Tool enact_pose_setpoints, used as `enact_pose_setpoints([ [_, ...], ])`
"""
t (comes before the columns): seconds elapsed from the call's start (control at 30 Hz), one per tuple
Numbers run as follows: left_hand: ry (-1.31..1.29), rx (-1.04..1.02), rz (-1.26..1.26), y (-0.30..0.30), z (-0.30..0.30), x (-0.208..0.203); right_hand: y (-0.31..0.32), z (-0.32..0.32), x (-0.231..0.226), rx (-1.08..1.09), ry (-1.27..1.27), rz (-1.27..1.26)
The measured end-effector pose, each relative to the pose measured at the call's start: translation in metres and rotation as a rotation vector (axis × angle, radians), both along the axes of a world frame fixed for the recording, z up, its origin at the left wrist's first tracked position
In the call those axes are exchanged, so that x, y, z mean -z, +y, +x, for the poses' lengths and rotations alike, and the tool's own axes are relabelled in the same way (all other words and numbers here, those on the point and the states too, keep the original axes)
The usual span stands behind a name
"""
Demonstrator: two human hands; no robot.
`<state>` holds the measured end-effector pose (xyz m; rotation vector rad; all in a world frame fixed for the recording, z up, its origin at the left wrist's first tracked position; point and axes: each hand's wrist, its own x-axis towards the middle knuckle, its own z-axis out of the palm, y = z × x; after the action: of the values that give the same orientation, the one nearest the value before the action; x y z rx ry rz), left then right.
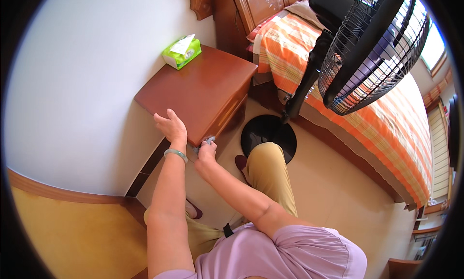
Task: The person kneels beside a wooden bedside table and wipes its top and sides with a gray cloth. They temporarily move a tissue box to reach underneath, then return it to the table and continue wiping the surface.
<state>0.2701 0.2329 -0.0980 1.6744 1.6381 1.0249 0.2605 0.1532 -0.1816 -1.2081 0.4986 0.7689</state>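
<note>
A reddish-brown wooden nightstand (pixel 203 88) stands against the white wall in front of me. My left hand (pixel 173 128) is raised near its front left edge, fingers apart and nothing in it; a pale green bangle circles that wrist. Close beside, my right hand (pixel 208 149) is closed round a bunched grey-blue cloth (pixel 210 140), at the nightstand's near corner. Part of the cloth is hidden by the fingers and the corner. Toward the back of the nightstand top lies a green tissue pack (pixel 182 52) with a white tissue sticking out.
A black standing fan (pixel 372 56) rises at the right, its round base (pixel 268 136) on the floor near my foot. Behind it is a bed with an orange striped cover (pixel 367 139). A yellowish panel with a wooden edge (pixel 67 194) borders the lower left.
</note>
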Motion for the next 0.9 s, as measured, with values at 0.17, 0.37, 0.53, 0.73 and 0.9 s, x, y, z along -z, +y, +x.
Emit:
enact_pose_setpoints([
  [0.17, -0.036, -0.021, -0.006, 0.006, -0.003, 0.005, -0.053, 0.025, -0.065, -0.128, -0.118, 0.284],
  [0.37, -0.126, 0.002, 0.063, 0.009, -0.002, 0.012, -0.061, 0.073, -0.127, -0.16, -1.889, -0.178],
  [0.53, -0.128, 0.048, 0.103, 0.008, -0.002, 0.005, -0.03, 0.112, -0.096, -0.674, -1.974, -0.524],
  [0.73, -0.086, 0.049, 0.069, 0.003, -0.006, 0.01, 0.01, 0.232, -0.086, -0.652, -1.874, -0.782],
  [0.9, -0.059, 0.042, 0.058, 0.0, -0.005, 0.006, 0.034, 0.289, -0.09, -0.584, -1.834, -0.917],
])
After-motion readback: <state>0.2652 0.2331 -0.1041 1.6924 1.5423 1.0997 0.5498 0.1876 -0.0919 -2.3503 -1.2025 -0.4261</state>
